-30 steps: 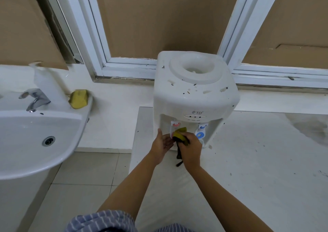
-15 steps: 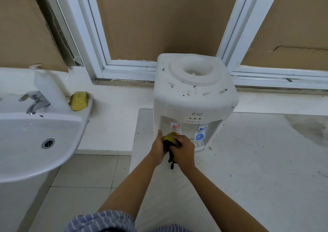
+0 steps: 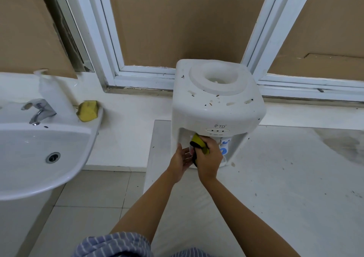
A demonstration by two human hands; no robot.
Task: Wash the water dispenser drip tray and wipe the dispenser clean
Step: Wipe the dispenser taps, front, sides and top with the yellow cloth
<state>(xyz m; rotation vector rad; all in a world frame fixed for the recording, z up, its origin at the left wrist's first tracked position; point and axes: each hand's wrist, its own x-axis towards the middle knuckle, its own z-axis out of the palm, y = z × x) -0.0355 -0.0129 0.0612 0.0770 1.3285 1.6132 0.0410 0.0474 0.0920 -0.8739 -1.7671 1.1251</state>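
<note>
While the right hand, fingers closed on a yellow cloth, wiped the dispenser tap recess, the open left hand steadied its left wall; next probably the speckled top.

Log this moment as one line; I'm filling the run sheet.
right hand: shut on cloth | left hand: open, beside | dispenser: tap recess being wiped

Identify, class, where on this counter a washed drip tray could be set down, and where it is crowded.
Free: the counter right of the water dispenser, and the strip near its front edge. Crowded: the tap recess, where the left hand and right hand work the cloth.
</note>
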